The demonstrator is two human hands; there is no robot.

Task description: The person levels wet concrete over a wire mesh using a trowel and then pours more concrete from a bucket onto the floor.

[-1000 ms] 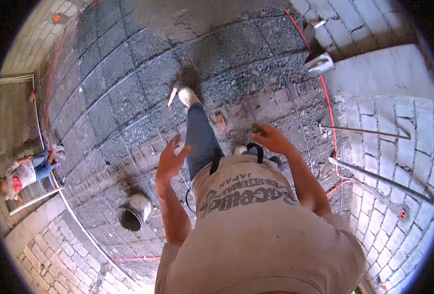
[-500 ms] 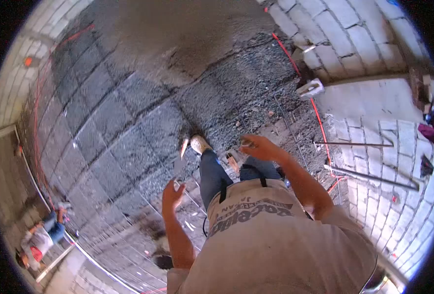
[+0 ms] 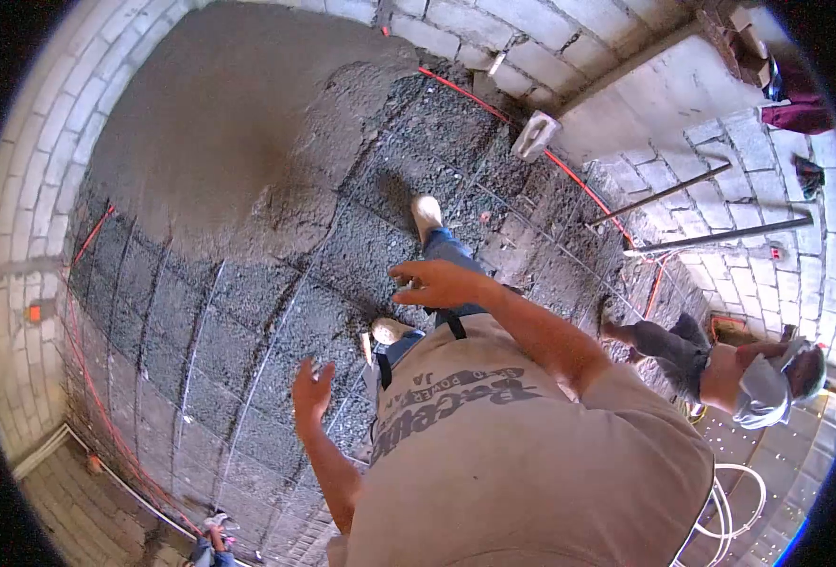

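My left hand (image 3: 314, 389) hangs over the dark gravel floor (image 3: 238, 326), its fingers apart and nothing in it. On the other side, my right hand (image 3: 427, 283) is held out above my leg, fingers spread, also holding nothing. Below the hands, my two light boots (image 3: 426, 214) stand on gravel crossed by thin rods. Beside the nearer boot is a flat tool (image 3: 368, 350), partly hidden by my clothing. Wet grey concrete (image 3: 220, 123) covers the floor ahead.
A concrete block (image 3: 535, 136) sits by the red tubing (image 3: 574, 176) along the right wall. Two long bars (image 3: 720, 234) lean there. One person (image 3: 720, 370) bends at the right; another person (image 3: 212, 548) is partly visible at the lower left. White hose (image 3: 720, 510) coils at the lower right.
The view has turned, and my feet have stepped toward the wet concrete. My right hand has moved left in view. The person on the right has come into view.
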